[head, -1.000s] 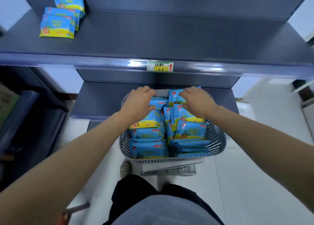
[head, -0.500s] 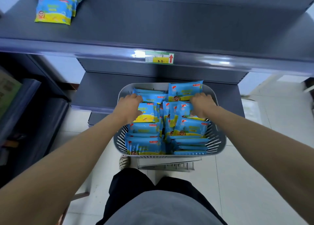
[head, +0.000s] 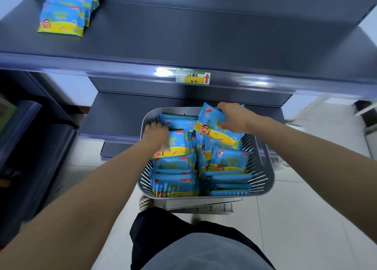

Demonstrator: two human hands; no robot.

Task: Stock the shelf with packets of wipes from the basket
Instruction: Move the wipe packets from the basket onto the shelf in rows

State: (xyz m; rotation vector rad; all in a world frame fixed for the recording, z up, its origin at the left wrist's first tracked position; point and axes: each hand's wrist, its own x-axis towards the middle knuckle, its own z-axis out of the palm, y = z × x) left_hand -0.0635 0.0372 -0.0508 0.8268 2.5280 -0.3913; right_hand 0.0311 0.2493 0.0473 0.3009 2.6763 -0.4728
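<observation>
At upper left we see three glossy blue-and-yellow stocked packets (head: pixel 61 21) lying overlapped on the smooth dark metal shelf (head: pixel 183 35). Lower centre, the blurred left hand (head: pixel 156 136) curls round the top packet (head: pixel 177 145) of a stack. A paper price label (head: pixel 192 77) sits on the shelf lip. The grey slotted plastic basket (head: pixel 263 157) is packed with soft rectangular packets, and above it we find the raised packet (head: pixel 212 127), tilted, pinched by the right hand (head: pixel 234 116).
</observation>
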